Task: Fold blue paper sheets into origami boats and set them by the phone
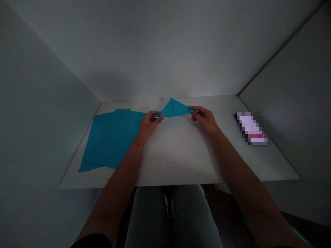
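Note:
A small folded piece of teal paper, triangular with its point up, is held just above the white table. My left hand pinches its left corner and my right hand pinches its right corner. Both hands are closed on the paper's ends. To the left of my left hand, flat sheets of teal paper lie on the table, overlapping one another.
A pixelated rectangular object lies at the table's right side. White walls close in the table at the back, left and right. My legs show below the table's front edge.

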{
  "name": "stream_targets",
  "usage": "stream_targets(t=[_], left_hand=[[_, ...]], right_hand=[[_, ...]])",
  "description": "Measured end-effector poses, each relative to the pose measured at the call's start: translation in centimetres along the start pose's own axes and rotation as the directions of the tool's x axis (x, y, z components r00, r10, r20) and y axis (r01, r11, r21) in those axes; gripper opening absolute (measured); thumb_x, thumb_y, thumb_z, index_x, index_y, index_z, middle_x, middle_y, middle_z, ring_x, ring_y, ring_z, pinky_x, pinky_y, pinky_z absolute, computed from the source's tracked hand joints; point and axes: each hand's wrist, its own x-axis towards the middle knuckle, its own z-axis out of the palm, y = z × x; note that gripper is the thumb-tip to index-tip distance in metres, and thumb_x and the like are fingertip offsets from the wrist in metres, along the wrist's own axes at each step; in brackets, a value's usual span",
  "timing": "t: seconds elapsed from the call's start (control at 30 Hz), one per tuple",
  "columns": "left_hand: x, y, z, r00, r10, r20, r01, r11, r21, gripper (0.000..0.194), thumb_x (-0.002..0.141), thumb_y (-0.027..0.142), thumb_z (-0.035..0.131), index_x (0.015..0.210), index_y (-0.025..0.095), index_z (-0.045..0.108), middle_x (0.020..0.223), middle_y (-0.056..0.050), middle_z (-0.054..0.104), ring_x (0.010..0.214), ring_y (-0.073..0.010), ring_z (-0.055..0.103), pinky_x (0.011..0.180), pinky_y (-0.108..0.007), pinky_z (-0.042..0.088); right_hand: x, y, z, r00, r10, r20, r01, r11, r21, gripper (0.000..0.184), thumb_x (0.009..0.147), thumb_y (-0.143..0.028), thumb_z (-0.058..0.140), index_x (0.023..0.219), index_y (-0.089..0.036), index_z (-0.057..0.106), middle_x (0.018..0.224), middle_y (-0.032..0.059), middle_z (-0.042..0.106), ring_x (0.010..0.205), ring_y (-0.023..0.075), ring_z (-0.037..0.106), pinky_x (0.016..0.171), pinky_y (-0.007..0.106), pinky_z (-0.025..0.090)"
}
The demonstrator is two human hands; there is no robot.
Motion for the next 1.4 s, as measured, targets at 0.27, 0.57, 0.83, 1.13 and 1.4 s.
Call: stream_targets(t=[0.27,0.57,0.83,1.13,1.4], left_hand=[[0.2,-0.4,-0.5,0.998,-0.013,-0.062,0.016,0.998,0.064,0.044,0.084,0.054,0.085,0.115,0.022,0.083,0.078,-0.005,0.076,0.071,-0.0171,0.069,0.060,-0.026,0.049],[-0.1,-1.0,-0.7,0.999,-0.019,-0.028,0.024,0.983,0.180,0.042,0.087,0.046,0.080,0.122,0.022,0.084,0.068,0.000,0.070,0.058,-0.0135,0.058,0.054,-0.026,0.044],[-0.5,0.1,-0.6,1.000,0.021,-0.005,-0.019,0.969,0.245,0.037,0.091,0.049,0.078,0.116,0.024,0.087,0.080,-0.004,0.079,0.070,-0.0172,0.067,0.065,-0.029,0.053],[-0.4,-0.2,-0.5,0.997,0.079,-0.009,-0.073,0.950,0.304,0.035,0.101,0.050,0.064,0.091,0.023,0.085,0.076,-0.003,0.078,0.071,-0.0182,0.071,0.067,-0.029,0.053],[-1.0,0.6,0.0,0.992,0.122,0.027,-0.123,0.917,0.380,0.018,0.099,0.040,0.068,0.095,0.023,0.067,0.081,-0.002,0.078,0.069,-0.0144,0.071,0.065,-0.025,0.051]], right_hand=[[-0.2,-0.4,0.2,0.998,-0.033,-0.052,0.028,0.996,-0.085,0.047,0.083,-0.055,0.088,0.119,-0.025,0.083,0.069,-0.0024,0.062,0.061,0.0130,0.050,0.055,0.028,0.041],[-0.3,-0.5,0.2,0.996,-0.068,-0.055,0.063,0.994,-0.094,0.043,0.083,-0.056,0.087,0.116,-0.028,0.083,0.069,-0.0026,0.061,0.055,0.0117,0.041,0.053,0.029,0.034],[-0.4,-0.7,0.5,0.994,-0.071,-0.083,0.064,0.994,-0.091,0.040,0.085,-0.056,0.085,0.115,-0.028,0.083,0.070,-0.0020,0.061,0.056,0.0124,0.042,0.053,0.029,0.035],[-0.4,-0.4,0.5,0.993,-0.086,-0.077,0.081,0.995,-0.064,0.040,0.085,-0.058,0.085,0.110,-0.027,0.080,0.072,-0.0013,0.060,0.060,0.0143,0.048,0.057,0.030,0.039],[-0.4,-0.3,0.7,0.990,-0.099,-0.096,0.080,0.980,-0.179,0.030,0.086,-0.048,0.083,0.103,-0.025,0.073,0.079,-0.0014,0.063,0.060,0.0119,0.047,0.055,0.027,0.038]])
